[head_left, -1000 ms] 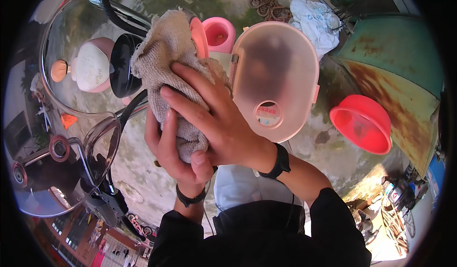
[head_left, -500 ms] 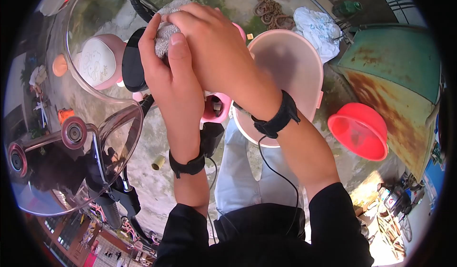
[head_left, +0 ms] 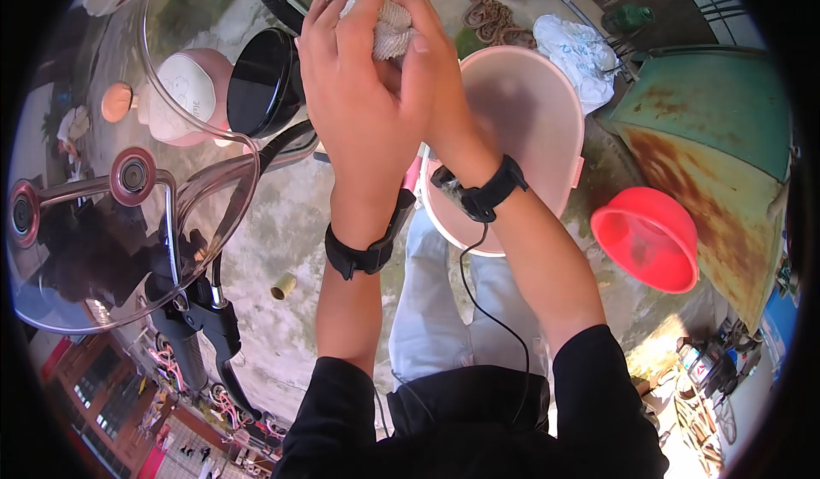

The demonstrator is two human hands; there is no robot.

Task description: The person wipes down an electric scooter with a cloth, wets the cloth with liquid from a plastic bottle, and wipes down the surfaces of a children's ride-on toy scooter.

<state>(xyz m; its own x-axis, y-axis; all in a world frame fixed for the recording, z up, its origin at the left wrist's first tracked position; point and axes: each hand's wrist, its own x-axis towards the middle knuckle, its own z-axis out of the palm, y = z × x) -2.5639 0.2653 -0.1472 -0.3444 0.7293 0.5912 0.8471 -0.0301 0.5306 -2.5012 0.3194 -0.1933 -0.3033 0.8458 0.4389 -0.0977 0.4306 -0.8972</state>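
Up at the top of the head view, both hands are closed around a bunched grey-white cloth [head_left: 389, 31]. My left hand [head_left: 363, 103] lies in front, its fingers curled over the cloth. Partly behind it, my right hand [head_left: 440, 78] grips the same cloth from the right side, some of its fingers hidden. Just left of my hands is a glossy black round part [head_left: 263, 82] beside a dark handlebar. A clear windshield [head_left: 154, 321] with metal brackets curves along the left. Below my right forearm stands a pale pink bucket [head_left: 534, 137].
A red basin [head_left: 645, 244] rests on the concrete floor at right, beside a rusty green metal box [head_left: 717, 108]. Behind the bucket lie a white plastic bag [head_left: 574, 56] and a coiled rope [head_left: 495, 22]. A pink and white object [head_left: 184, 95] stands behind the windshield.
Both hands and the cloth have moved up and to the right. The left hand has turned and now covers more of the right. More of the black round part shows.
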